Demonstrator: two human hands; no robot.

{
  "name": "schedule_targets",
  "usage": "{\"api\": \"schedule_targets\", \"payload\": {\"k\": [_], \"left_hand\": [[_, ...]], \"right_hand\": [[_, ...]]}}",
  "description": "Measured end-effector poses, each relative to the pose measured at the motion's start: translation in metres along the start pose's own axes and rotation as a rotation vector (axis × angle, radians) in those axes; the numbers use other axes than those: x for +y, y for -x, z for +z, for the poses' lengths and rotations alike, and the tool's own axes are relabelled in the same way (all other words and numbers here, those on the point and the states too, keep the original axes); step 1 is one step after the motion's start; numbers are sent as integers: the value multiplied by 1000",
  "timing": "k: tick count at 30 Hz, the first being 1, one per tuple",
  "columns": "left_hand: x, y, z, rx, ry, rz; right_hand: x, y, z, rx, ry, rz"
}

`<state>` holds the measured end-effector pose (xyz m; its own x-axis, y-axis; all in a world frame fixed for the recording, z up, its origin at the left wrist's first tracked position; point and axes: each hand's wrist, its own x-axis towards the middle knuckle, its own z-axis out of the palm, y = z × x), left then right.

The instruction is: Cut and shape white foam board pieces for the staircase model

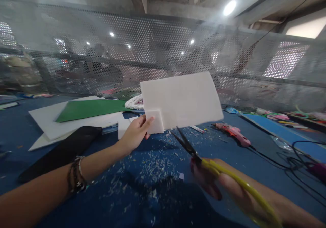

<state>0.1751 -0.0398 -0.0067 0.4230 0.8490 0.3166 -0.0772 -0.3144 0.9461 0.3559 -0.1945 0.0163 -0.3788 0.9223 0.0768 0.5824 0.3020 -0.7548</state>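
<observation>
At far L of the blue tabletop (102, 194), a dark flat slab (63, 150) (phone? can't tell) lies by white sheets (44, 116) w/ a green sheet (94, 109) on top; keep the work clear of these. Next, L hand (137, 129): thumb + fingers pinch a small white piece (155, 119) against the lower L corner of a lg white sheet (183, 97), held up off the table, approx. upright. Pinch should stay firm but light, as the stuff looks like soft foam & could dent; the two edges need to stay lined up if the sm. piece is the size guide. Below, white scraps (150, 177) litter the top. R of that, scissors (188, 145), blades parted, tips at/near the sheet's lower edge; contact unclear. R hand (230, 187) has fingers curled round the yellow handles, a bit blurred. For a clean cut: seat the edge deep betw. blades, square to it, long slow strokes, L fingertips off the line. Far R, pink glue gun (235, 134) + cord (270, 162); elbow should avoid the cord.
</observation>
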Motion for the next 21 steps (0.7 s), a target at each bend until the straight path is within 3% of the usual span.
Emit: {"api": "schedule_targets", "payload": {"k": [4, 8, 13, 21], "left_hand": [[5, -5, -11, -51, -212, 74], [11, -6, -16, -116, -324, 153], [15, -7, -20, -128, -382, 225], [20, -8, -26, -184, -360, 213]], "right_hand": [[-7, -8, -13, 42, 52, 32], [-5, -25, -21, -34, 69, 40], [0, -41, -26, -82, 8, 0], [-14, -47, -30, -95, -15, 52]]}}
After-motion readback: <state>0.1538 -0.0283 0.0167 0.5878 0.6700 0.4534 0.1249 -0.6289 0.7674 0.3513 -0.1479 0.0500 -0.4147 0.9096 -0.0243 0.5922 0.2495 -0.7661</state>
